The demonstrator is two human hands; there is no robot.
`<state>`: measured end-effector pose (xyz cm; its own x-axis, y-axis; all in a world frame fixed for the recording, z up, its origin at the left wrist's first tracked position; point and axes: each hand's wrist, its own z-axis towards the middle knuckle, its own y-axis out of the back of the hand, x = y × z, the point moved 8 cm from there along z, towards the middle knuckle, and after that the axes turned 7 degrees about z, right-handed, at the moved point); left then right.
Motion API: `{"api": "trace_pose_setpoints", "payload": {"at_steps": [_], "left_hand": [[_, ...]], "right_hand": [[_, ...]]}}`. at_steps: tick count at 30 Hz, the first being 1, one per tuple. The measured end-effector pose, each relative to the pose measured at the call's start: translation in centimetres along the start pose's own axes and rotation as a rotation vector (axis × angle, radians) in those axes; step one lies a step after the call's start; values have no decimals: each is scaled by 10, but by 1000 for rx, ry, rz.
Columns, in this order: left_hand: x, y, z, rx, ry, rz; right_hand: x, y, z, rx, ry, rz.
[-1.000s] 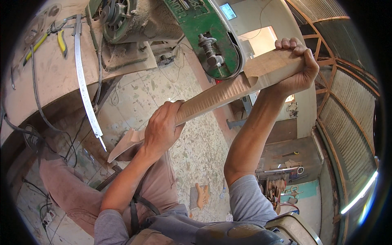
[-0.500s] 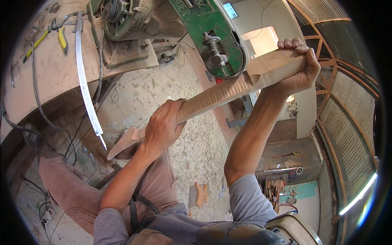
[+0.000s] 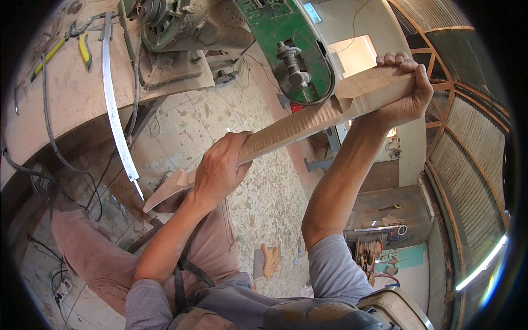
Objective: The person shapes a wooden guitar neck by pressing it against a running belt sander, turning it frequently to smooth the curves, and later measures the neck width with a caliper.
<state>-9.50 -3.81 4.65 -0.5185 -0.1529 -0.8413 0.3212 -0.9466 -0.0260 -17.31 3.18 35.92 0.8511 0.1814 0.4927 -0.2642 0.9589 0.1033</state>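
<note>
A pale wooden guitar neck point(image 3: 297, 127), its back marked by rows of carved ridges, slants from lower left to upper right before me. My left hand point(image 3: 221, 165) is wrapped round its narrower part, close to the angled headstock point(image 3: 166, 190). At the thick, blocky heel end, my right hand point(image 3: 411, 98) grips with fingers curled over the far edge. The neck's upper edge lies against or just beneath the rounded end of a green belt sander point(image 3: 313, 66); I cannot tell whether they touch.
On the workbench point(image 3: 71, 104) at left are yellow-handled pliers point(image 3: 84, 52), a long metal strip point(image 3: 114, 104) overhanging the edge, and cables. A dusty motor point(image 3: 192, 25) stands behind. A small wooden piece point(image 3: 269, 261) lies on the floor, with tools on a shelf at right.
The guitar neck and both hands have shifted very slightly to the right in the view, along with the sander's end. Both grips are the same.
</note>
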Motion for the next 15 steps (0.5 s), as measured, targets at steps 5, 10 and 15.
{"api": "trace_pose_setpoints", "payload": {"at_steps": [5, 10, 15], "left_hand": [[1, 0, 0, 9, 4, -20], [0, -1, 1, 26, 5, -21], [2, -2, 1, 39, 20, -40]], "right_hand": [[0, 0, 1, 24, 9, -85], [-1, 1, 0, -16, 6, -85], [-2, -1, 3, -40, -7, -16]]}}
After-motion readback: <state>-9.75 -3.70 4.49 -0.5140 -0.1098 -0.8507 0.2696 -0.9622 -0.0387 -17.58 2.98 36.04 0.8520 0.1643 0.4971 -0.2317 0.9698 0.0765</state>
